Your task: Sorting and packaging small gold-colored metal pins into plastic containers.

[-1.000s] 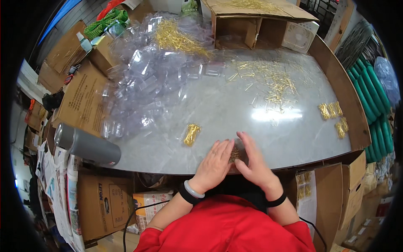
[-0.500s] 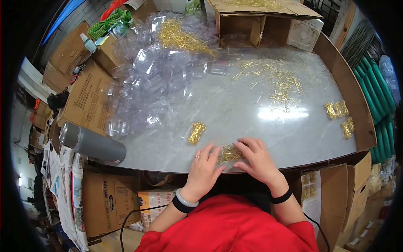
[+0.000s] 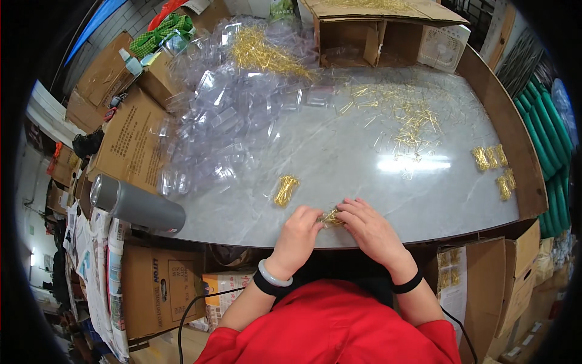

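Loose bundle of gold wire pieces (image 3: 330, 218) lies close to near edge of worktop (image 3: 242, 209), about mid-edge, between both hands. Left hand (image 3: 296, 233) curled, fingertips pinching bundle's left end. Right hand (image 3: 370, 233) draped over right end; how tight that grip, can't tell from here. Wires look light, springy, probably slick; apt to slide, tangle or bend. Best hold, I'd judge: both ends, even, gentle pressure. Second gold bundle (image 3: 285, 190) farther from near edge, leftward.

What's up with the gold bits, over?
Left hand, right hand: at small gold wires, grip unclear. Gold bundle beyond, leftward. Grey tumbler farther left.
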A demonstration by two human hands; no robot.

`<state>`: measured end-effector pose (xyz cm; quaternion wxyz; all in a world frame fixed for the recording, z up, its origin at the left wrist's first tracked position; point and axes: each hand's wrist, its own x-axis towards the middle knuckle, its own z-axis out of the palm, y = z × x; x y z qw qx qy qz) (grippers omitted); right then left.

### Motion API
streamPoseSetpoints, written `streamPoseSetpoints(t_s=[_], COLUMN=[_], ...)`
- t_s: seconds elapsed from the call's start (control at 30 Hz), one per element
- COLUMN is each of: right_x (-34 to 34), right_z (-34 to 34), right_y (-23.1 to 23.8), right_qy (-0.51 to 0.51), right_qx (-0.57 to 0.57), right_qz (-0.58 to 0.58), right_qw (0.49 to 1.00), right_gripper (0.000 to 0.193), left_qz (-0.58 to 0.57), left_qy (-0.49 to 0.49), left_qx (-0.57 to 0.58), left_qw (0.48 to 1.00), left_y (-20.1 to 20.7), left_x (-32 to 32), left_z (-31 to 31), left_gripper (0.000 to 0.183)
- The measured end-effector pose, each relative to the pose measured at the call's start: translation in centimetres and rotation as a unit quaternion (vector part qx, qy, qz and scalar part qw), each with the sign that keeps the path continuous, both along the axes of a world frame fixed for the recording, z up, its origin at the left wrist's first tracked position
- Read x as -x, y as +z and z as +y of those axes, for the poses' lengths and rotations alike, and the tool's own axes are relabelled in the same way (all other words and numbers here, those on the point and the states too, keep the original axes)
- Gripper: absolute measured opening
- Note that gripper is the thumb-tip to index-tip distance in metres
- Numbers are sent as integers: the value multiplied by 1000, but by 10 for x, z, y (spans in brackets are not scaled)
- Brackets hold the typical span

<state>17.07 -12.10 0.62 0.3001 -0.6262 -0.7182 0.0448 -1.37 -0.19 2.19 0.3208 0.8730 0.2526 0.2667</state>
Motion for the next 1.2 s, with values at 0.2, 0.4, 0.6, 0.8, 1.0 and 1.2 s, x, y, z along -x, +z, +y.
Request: streamPoseSetpoints(t_s=[0.2, 0.4, 0.6, 0.8, 1.0, 1.2], right_x=[7, 4, 1, 6, 0, -4], right_z=[-1, 1, 0, 2, 1, -5], right_y=[10, 3, 2, 10, 10, 11], right_qy=[-52, -37, -44, -50, 18, -8], right_qx=[-11, -5, -5, -14, -5, -28], right_qz=[3, 4, 14, -2, 5, 159], right_qw=[999, 999, 999, 999, 1000, 987], right_gripper=[49, 53, 53, 54, 46, 34], left_qz=[5, -31, -50, 40, 4, 17], left_qy=[-1, -25, -30, -11, -40, -62], left_qx=[-45, -7, -67, -50, -3, -17], left_qw=[999, 999, 996, 998, 999, 998], left_y=[-4, 1, 2, -1, -10, 1], left_x=[-3, -21, -22, 6, -13, -7], left_z=[5, 1, -4, -2, -11, -11], left_gripper=[19, 23, 29, 35, 38, 53])
